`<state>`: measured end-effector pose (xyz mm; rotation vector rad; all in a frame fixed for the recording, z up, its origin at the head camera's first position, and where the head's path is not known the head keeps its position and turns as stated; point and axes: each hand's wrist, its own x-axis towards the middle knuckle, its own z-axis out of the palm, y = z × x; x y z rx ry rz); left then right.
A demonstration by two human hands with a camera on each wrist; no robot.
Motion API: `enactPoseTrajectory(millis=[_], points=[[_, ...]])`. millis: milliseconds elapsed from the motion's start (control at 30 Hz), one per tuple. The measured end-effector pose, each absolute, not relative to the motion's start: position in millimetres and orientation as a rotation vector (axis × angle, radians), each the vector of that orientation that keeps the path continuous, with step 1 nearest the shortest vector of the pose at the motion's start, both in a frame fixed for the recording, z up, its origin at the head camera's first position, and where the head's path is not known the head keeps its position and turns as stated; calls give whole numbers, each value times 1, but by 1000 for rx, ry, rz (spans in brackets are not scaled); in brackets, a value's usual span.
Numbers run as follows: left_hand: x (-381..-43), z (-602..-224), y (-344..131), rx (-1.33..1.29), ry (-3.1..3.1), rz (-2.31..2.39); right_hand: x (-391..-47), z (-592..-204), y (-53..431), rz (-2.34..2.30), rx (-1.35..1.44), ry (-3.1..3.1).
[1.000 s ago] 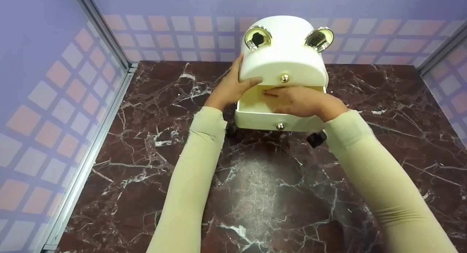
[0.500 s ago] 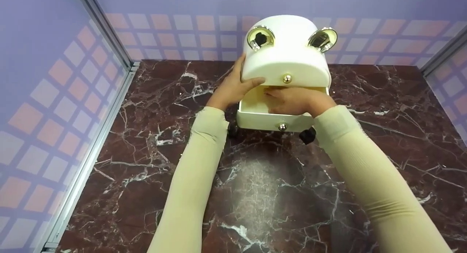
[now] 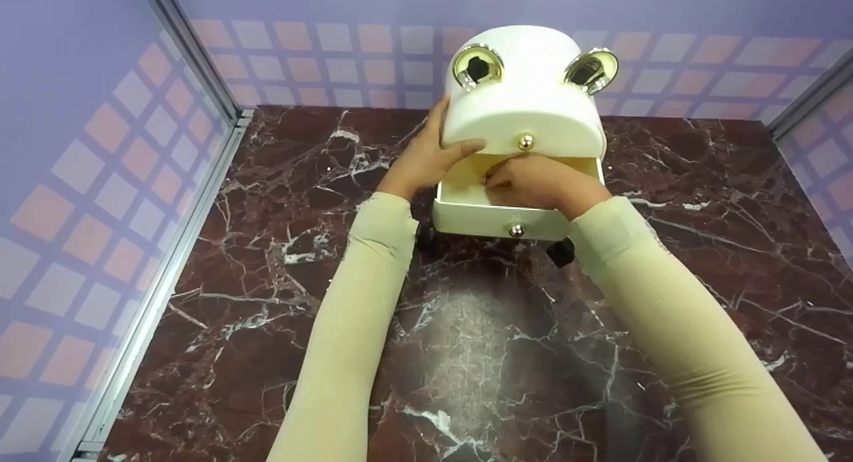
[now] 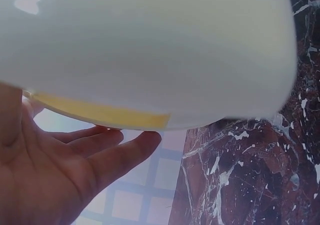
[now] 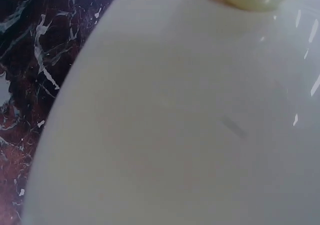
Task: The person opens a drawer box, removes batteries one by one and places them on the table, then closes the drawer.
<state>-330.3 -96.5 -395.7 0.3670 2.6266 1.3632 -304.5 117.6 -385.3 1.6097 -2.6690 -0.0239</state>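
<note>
A white domed storage box (image 3: 523,82) with two gold-rimmed, ear-like rounds has its lower drawer (image 3: 480,220) pulled out. My left hand (image 3: 426,157) steadies the box from the left, its thumb along the front edge of the upper drawer (image 3: 560,137). In the left wrist view, the left hand (image 4: 50,180) has its fingers extended beside the white shell. My right hand (image 3: 533,180) reaches down inside the lower drawer with curled fingers, pinching a small shiny thing (image 3: 484,179) that is mostly covered. Only the white front (image 5: 150,125) fills the right wrist view, hiding that hand.
Gold knobs sit on the upper drawer, knob (image 3: 526,142), and on the lower one, knob (image 3: 516,230). Black feet (image 3: 560,252) support the box. It stands on a dark red marbled table (image 3: 320,302), close to a purple wall (image 3: 360,55) with pale squares.
A second ago the right hand held a small slim thing in the drawer; then its fingers lay flatter inside, and now they are curled. The left hand keeps its place on the box.
</note>
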Motion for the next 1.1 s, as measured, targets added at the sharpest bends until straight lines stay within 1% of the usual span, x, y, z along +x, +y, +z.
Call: enactPoseTrajectory(millis=[33, 67, 300, 500, 733, 1100], points=[[-330, -395, -96, 367, 2626, 1368, -304, -386, 117, 214, 1549, -2746], [-330, -395, -96, 367, 2625, 1371, -303, -386, 117, 288, 1517, -2780], [-330, -394, -93, 373, 2603, 1402, -298, -381, 117, 193, 1414, -2842], [-329, -394, -92, 376, 2596, 1406, -296, -381, 117, 229, 1330, -2937], [-329, -395, -92, 378, 2602, 1405, -297, -380, 123, 273, 1374, -2968], [-331, -394, -97, 354, 2613, 1384, -297, -373, 148, 363, 1445, -2871]])
